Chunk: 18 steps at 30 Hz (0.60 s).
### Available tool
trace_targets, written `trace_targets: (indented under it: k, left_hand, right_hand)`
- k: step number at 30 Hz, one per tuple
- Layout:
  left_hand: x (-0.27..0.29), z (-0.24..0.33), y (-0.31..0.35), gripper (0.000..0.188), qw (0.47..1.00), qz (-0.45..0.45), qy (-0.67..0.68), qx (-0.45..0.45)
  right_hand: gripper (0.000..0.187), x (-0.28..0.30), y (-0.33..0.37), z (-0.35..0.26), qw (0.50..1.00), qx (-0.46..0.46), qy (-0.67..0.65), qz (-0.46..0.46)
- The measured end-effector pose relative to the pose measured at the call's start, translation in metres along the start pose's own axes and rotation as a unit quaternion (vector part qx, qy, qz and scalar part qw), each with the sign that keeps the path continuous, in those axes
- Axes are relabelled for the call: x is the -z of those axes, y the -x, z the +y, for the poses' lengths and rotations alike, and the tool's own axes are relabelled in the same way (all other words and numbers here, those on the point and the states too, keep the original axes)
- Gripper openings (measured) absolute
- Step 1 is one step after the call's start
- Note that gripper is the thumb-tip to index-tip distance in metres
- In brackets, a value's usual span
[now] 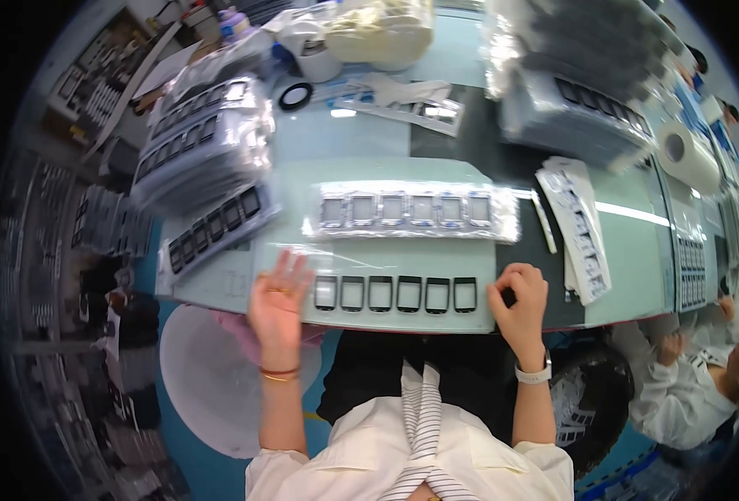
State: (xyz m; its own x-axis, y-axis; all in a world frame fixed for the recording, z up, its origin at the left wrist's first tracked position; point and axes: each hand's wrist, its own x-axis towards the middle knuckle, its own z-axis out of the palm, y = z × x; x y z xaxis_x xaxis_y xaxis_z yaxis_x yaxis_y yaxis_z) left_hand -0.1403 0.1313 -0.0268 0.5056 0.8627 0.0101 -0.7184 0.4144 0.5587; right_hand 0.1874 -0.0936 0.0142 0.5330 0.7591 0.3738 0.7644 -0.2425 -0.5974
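Observation:
A row of several small black rectangular frames [409, 295] lies along the near edge of the table, between my two hands. At its left end my left hand [278, 302] is raised with the palm showing and fingers stretched out, holding nothing. My right hand [521, 305] is beside the row's right end, its fingers curled toward the thumb; whether anything small is pinched there is hidden. Just beyond the row lies a shiny clear plastic tray [415, 235] with several frame-shaped pockets.
Stacked trays of black frames [198, 150] stand at the left, another wrapped stack [578, 117] at the back right. A single tray [223, 225] lies left. White strips [574, 225] and a thin white stick [544, 221] lie right, a black tape roll [295, 96] farther back. A co-worker [691, 392] sits at right.

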Motion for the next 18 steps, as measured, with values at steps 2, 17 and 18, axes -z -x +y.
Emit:
trace_targets:
  k: [2, 17, 18]
  left_hand:
    - [-0.009, 0.047, -0.003, 0.035, 0.959, 0.273, -0.052, -0.062]
    - [0.027, 0.131, -0.007, 0.06, 0.909, 0.36, 0.005, -0.208]
    - [0.015, 0.129, -0.009, 0.061, 0.9, 0.379, -0.008, -0.216]
  right_hand:
    - [0.018, -0.001, 0.002, 0.004, 1.0, 0.004, 0.011, 0.008]
    - [0.014, 0.001, 0.011, 0.029, 0.999, 0.009, 0.03, 0.003]
    - [0.014, -0.002, 0.01, 0.025, 1.0, 0.007, 0.027, 0.004]
